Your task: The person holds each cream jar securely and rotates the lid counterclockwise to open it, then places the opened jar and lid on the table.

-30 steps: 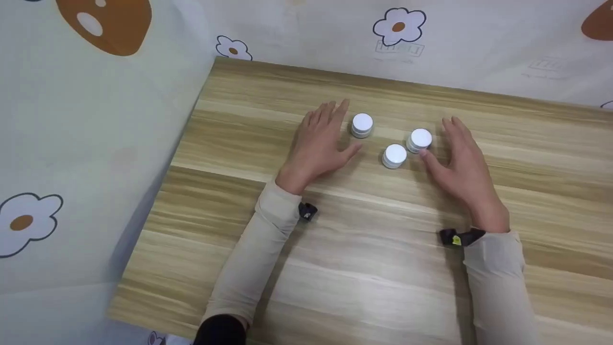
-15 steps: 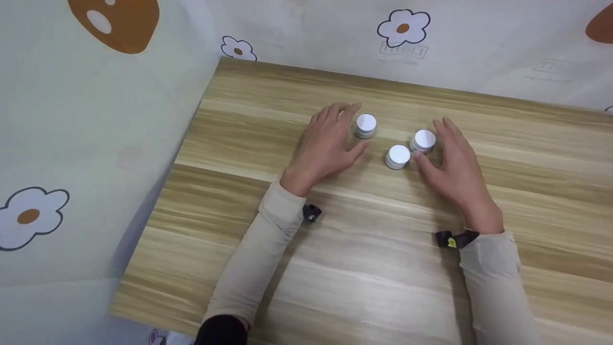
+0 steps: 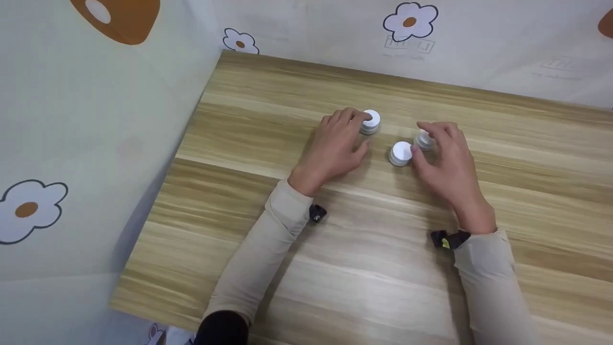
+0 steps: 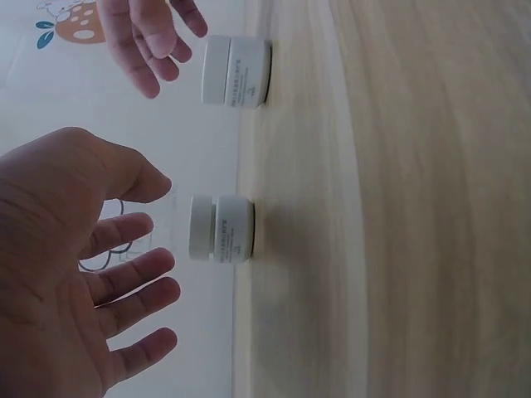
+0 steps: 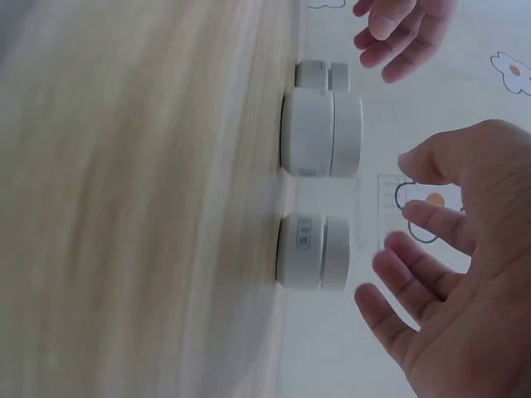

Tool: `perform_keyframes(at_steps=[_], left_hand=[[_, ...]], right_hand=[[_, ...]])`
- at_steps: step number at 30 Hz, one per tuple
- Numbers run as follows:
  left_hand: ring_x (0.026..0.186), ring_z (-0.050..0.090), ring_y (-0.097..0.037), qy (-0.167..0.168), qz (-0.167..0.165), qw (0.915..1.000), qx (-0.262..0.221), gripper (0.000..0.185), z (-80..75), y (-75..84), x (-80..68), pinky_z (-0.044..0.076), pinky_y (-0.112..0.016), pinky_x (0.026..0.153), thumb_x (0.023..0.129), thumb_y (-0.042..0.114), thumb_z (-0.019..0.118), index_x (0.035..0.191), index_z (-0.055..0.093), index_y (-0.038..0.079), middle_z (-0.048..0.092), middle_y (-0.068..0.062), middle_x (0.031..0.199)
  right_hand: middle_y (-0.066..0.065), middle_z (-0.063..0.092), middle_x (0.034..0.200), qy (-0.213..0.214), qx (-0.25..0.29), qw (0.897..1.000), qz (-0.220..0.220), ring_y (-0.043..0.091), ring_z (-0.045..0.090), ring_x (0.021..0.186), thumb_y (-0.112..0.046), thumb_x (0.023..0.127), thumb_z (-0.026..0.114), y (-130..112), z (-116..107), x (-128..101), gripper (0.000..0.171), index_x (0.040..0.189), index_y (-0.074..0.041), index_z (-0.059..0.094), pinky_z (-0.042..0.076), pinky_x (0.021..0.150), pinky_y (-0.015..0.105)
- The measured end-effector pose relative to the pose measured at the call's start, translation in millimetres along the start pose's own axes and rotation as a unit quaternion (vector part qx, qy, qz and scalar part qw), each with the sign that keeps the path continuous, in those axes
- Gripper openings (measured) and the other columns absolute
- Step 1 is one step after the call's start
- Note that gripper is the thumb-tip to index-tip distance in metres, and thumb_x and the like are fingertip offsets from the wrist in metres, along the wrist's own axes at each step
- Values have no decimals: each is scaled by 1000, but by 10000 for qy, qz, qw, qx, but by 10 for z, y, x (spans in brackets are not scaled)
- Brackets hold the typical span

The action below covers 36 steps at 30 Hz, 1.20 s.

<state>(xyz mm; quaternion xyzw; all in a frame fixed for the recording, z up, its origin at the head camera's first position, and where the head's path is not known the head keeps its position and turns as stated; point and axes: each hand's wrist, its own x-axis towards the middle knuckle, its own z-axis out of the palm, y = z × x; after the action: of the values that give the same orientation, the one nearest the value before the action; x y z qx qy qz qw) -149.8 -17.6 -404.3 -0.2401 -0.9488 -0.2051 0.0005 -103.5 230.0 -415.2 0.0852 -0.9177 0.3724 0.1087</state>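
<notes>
The left hand (image 3: 335,146) hovered with fingers spread, a little white jar (image 3: 370,121) just under its fingertips. The right hand (image 3: 443,160) was also spread over another jar (image 3: 424,140) on the desk (image 3: 268,120).

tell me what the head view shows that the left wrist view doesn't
Only the head view shows all three small round white jars, including the right-hand jar under the right hand, plus both beige sleeves and the whole wooden table. Only the left wrist view shows the jars side-on, with the left hand spread above the nearest jar, a gap between them. Both show the flower-print backdrop and the middle jar.
</notes>
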Motion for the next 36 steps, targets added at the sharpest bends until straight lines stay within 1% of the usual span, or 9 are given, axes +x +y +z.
perform_keyframes(at_steps=[4, 8, 13, 18, 22, 26, 30, 36], left_hand=[[137, 55, -23, -62, 19, 10000, -3, 48, 7, 2, 7, 44, -41, 113, 103, 30, 60, 148, 55, 16, 60, -4, 145], [135, 56, -22, -49, 15, 10000, -59, 47, 19, -13, 0, 45, -40, 112, 104, 29, 60, 149, 55, 16, 61, -4, 143], [134, 57, -23, -58, 3, 9999, -101, 46, 25, -33, -8, 45, -40, 112, 104, 28, 60, 148, 55, 17, 61, -3, 141], [132, 57, -23, -73, 25, 9999, -133, 46, 10, -85, -12, 45, -39, 114, 104, 28, 59, 148, 54, 16, 61, -4, 142], [133, 57, -22, 9, -61, 9999, -157, 45, -6, -141, -44, 44, -38, 116, 104, 28, 61, 147, 56, 17, 61, -2, 142], [129, 59, -23, 81, -88, 9997, -193, 44, -14, -170, -78, 47, -40, 111, 103, 29, 63, 145, 58, 17, 63, -3, 139], [126, 60, -23, 64, 7, 9997, -254, 43, -9, -159, -86, 49, -40, 108, 103, 30, 63, 144, 59, 16, 63, -4, 137], [128, 60, -23, -47, 199, 9994, -273, 44, 1, -115, -83, 48, -37, 112, 104, 30, 62, 145, 58, 14, 63, -4, 138]], right_hand=[[19, 65, 124, -137, 114, 9998, 44, 35, 63, 111, -8, 96, 71, -53, 44, 21, 42, 137, -4, 67, 48, 98, 45], [18, 67, 122, -269, 63, 9996, 70, 33, 65, 106, -7, 94, 68, -92, 101, 38, 39, 132, -2, 70, 48, 95, 42], [19, 68, 123, -502, -3, 9987, -6, 34, 67, 107, -8, 90, 66, -131, 163, 53, 44, 133, -2, 69, 48, 95, 45], [19, 70, 124, -627, -186, 9979, -41, 35, 67, 115, -17, 91, 73, -147, 200, 66, 46, 134, -2, 69, 50, 98, 51], [18, 71, 123, -675, -299, 9973, -43, 35, 67, 115, -19, 91, 77, -145, 200, 60, 45, 131, -1, 70, 52, 99, 53], [21, 71, 123, -824, -417, 9957, -12, 38, 67, 114, -17, 90, 77, -142, 196, 40, 44, 129, 0, 71, 52, 99, 54], [24, 71, 124, -966, -410, 9945, 1, 40, 67, 115, -15, 89, 78, -148, 203, 31, 42, 127, 1, 71, 52, 99, 55], [22, 74, 119, -880, -258, 9958, -19, 38, 67, 113, -15, 88, 81, -140, 247, 48, 39, 122, 3, 72, 52, 99, 51]])
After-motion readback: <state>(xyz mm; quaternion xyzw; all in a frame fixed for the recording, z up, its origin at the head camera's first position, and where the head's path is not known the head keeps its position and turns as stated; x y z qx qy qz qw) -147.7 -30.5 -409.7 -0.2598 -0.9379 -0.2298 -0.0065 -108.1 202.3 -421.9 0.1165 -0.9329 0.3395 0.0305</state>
